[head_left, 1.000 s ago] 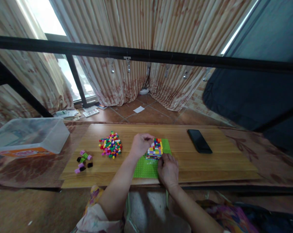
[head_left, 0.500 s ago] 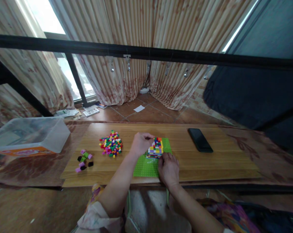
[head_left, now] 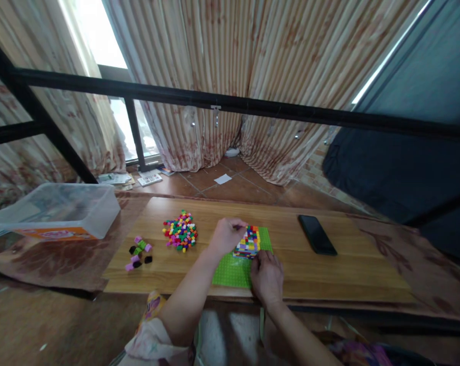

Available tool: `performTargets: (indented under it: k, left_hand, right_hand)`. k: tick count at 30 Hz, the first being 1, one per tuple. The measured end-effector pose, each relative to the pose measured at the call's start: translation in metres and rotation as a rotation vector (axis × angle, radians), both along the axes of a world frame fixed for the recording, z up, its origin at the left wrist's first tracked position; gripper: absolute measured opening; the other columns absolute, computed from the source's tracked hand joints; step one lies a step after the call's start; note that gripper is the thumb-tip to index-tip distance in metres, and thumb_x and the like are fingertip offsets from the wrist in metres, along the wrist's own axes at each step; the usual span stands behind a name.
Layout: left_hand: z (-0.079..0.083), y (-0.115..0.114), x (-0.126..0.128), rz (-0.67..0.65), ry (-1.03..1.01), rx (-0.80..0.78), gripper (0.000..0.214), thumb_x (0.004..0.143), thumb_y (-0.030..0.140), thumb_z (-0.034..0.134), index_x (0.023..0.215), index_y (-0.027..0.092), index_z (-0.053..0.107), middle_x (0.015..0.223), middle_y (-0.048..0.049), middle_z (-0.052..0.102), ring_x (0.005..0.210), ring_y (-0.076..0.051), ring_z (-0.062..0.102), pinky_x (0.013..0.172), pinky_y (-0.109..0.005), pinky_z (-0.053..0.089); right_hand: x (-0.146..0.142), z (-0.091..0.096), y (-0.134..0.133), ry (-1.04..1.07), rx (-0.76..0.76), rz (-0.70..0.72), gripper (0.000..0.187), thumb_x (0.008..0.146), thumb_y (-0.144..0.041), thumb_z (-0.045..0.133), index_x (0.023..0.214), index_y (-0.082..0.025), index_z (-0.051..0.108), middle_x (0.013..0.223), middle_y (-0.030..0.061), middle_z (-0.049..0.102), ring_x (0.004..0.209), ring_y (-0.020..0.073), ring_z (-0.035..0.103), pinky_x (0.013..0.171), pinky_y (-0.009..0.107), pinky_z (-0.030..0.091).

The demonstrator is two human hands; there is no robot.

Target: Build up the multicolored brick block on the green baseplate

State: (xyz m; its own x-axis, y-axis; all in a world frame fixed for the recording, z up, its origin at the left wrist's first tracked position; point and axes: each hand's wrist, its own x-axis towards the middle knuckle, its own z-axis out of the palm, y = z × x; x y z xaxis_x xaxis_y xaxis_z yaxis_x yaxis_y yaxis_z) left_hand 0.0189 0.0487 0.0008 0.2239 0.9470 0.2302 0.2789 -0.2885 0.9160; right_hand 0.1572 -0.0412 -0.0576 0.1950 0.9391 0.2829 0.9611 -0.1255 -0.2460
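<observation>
Brick stack (head_left: 248,244): several layers joined, on the green baseplate (head_left: 230,273).
Loose bricks (head_left: 180,232): piled at left, unattached.
Left hand (head_left: 228,237): fingertips at stack's top; grip cannot be told.
Right hand (head_left: 268,275): curled at its near right corner, grip hidden.
Counter (head_left: 355,277): wood-grained, phone (head_left: 317,235) at right.
Room: patterned curtains (head_left: 192,61), tiled floor (head_left: 245,180).

No readable text, orange box label (head_left: 62,233), too blurred

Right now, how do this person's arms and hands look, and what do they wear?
The left hand and right hand are ungloved, with bare wrists and forearms. A loose, pale pinkish fabric sleeve ends near the left elbow; no right sleeve shows clearly.
</observation>
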Motion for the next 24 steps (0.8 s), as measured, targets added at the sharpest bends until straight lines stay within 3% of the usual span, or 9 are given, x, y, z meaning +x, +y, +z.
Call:
performTargets:
  k: [6, 10, 15, 24]
  left_hand:
    - [-0.005, -0.002, 0.000, 0.002, -0.077, -0.017, 0.026, 0.078, 0.008, 0.059, 0.098, 0.016, 0.074, 0.096, -0.0065, 0.077, 0.089, -0.016, 0.071, 0.084, -0.027, 0.054]
    - [-0.009, 0.000, 0.002, 0.024, -0.153, -0.071, 0.036, 0.079, 0.007, 0.057, 0.112, 0.015, 0.068, 0.096, -0.0073, 0.076, 0.087, -0.015, 0.071, 0.080, -0.025, 0.055]
    - [-0.011, 0.006, 0.011, 0.119, -0.167, -0.114, 0.022, 0.084, 0.021, 0.056, 0.098, 0.016, 0.073, 0.086, -0.0036, 0.076, 0.076, -0.013, 0.069, 0.069, -0.022, 0.053]
    - [-0.015, 0.010, 0.021, 0.158, -0.156, -0.127, 0.016, 0.081, 0.022, 0.060, 0.086, 0.017, 0.075, 0.080, -0.0024, 0.076, 0.072, -0.013, 0.068, 0.066, -0.021, 0.052]
  right_hand:
    - [0.002, -0.003, -0.001, -0.006, 0.000, 0.017, 0.018, 0.092, -0.018, 0.044, 0.090, -0.019, 0.062, 0.090, 0.0061, 0.066, 0.089, 0.0225, 0.057, 0.077, 0.031, 0.032]
    - [0.002, -0.003, 0.000, -0.010, -0.004, 0.018, 0.018, 0.092, -0.019, 0.044, 0.091, -0.019, 0.062, 0.091, 0.0065, 0.066, 0.089, 0.0220, 0.057, 0.077, 0.030, 0.033]
    - [0.003, -0.003, 0.000, -0.021, 0.009, 0.020, 0.019, 0.092, -0.019, 0.044, 0.090, -0.019, 0.062, 0.088, 0.0064, 0.066, 0.088, 0.0225, 0.058, 0.077, 0.031, 0.033]
    - [0.002, -0.002, 0.000, -0.028, -0.005, 0.017, 0.017, 0.092, -0.019, 0.045, 0.089, -0.019, 0.061, 0.089, 0.0066, 0.066, 0.089, 0.0222, 0.057, 0.076, 0.031, 0.032]
